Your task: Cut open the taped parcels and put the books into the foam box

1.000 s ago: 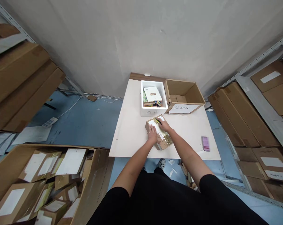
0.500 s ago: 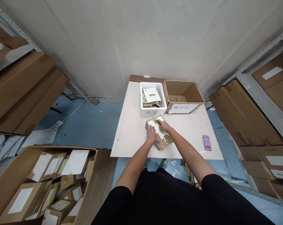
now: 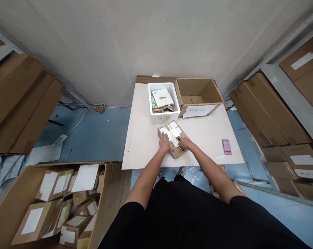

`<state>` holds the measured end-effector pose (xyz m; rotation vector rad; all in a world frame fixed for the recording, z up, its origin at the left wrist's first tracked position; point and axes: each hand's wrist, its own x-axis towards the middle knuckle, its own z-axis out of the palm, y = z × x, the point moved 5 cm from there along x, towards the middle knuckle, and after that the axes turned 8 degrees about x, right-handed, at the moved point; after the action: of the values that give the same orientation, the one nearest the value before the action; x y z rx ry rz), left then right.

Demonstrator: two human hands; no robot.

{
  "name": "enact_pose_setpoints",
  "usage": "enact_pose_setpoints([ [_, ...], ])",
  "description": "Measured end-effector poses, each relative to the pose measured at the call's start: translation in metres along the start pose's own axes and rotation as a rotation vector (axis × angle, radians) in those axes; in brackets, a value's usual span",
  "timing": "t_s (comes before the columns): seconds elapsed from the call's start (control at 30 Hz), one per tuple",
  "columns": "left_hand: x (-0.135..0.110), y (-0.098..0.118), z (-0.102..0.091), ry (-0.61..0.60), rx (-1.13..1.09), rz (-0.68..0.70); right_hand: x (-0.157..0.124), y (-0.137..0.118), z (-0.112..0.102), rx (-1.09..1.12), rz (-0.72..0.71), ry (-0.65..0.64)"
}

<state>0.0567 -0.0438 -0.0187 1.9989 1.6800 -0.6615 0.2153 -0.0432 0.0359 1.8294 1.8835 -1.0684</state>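
Observation:
A taped cardboard parcel [image 3: 176, 128] with white labels lies at an angle near the middle of the white table. My left hand [image 3: 164, 142] presses on its left part, fingers spread and stretched out. In my right hand [image 3: 185, 142] is a small dark and yellow box cutter [image 3: 178, 140], mostly covered by the closed fingers. It rests against the tape strip on the parcel's top; the blade cannot be made out. Just behind the parcel stands a white foam box [image 3: 163, 118] holding books and packets.
An open cardboard box [image 3: 219, 92] with a handwritten paper sign sits right of the foam box. A purple pixelated item [image 3: 226, 147] lies at the table's right. At lower left, a large carton [image 3: 112, 193] holds several parcels. Shelves with boxes [image 3: 270, 109] flank the table.
My right hand has drawn the box cutter along the parcel's tape toward me. My left hand stays on the parcel. The whole view has shifted slightly.

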Motion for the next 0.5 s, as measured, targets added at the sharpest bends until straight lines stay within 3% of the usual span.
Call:
enact_pose_setpoints([
  [0.13, 0.001, 0.0, -0.002, 0.008, 0.009, -0.009, -0.033, 0.023, 0.016, 0.022, 0.055, -0.088],
  [0.33, -0.003, 0.0, -0.007, 0.064, 0.05, 0.003, -0.08, 0.058, 0.034, 0.02, 0.078, -0.104],
  [0.43, -0.007, -0.001, -0.009, 0.147, 0.058, 0.057, -0.092, 0.079, 0.035, 0.079, 0.053, -0.046],
  [0.5, -0.01, -0.002, -0.01, 0.177, 0.052, 0.08, -0.093, 0.095, 0.032, 0.183, 0.048, 0.086],
])
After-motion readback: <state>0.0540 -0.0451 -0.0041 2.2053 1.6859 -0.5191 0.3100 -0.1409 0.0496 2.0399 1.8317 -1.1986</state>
